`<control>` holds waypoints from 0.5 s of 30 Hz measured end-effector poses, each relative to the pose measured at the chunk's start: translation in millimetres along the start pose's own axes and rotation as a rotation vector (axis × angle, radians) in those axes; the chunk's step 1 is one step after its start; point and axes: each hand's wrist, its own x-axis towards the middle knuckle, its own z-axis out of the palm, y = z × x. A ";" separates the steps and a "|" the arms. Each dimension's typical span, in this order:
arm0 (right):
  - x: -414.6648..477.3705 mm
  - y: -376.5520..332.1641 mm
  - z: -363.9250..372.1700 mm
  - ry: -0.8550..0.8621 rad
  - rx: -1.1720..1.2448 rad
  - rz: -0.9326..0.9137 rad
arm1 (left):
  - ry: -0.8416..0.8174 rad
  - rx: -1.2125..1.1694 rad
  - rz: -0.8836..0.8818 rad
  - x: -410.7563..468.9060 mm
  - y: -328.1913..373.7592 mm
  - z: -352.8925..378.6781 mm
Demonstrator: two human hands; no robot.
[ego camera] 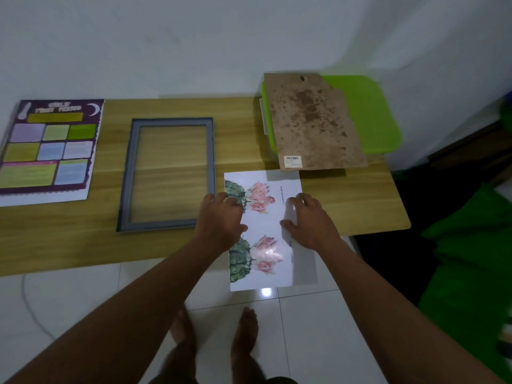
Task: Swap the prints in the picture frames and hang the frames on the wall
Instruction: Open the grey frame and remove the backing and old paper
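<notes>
- A wooden table (83, 239) stands against a white wall (194, 37).
- A cactus print (264, 217) lies on the table, right of the middle of the picture. It shows two green cactuses with pink flowers.
- The near half of the print sticks out past the front edge of the table, over the white tile floor (332, 328).
- The left hand (221, 217) sits on the left edge of the print. Its fingers are bent down over the edge. I cannot tell if they grip the paper or only press on it.
- The right hand (307, 220) rests on the right side of the print. Its fingers are loose and spread, with the tips on the paper and the thumb out to the side.
- A gray picture frame (128, 173) lies flat in the middle of the table, just left of the print. The wood shows through it.
- A purple poster (47, 151) with colored boxes lies at the far left.
- A brown spotted backing board (313, 120) lies on a green box (371, 115) at the upper right.
- Two bare feet (245, 333) stand on the floor at the bottom.
</notes>
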 end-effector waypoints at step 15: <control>23.5 -49.9 -29.1 -0.021 -0.044 -0.086 | -0.007 -0.146 -0.087 6.4 -31.0 -32.2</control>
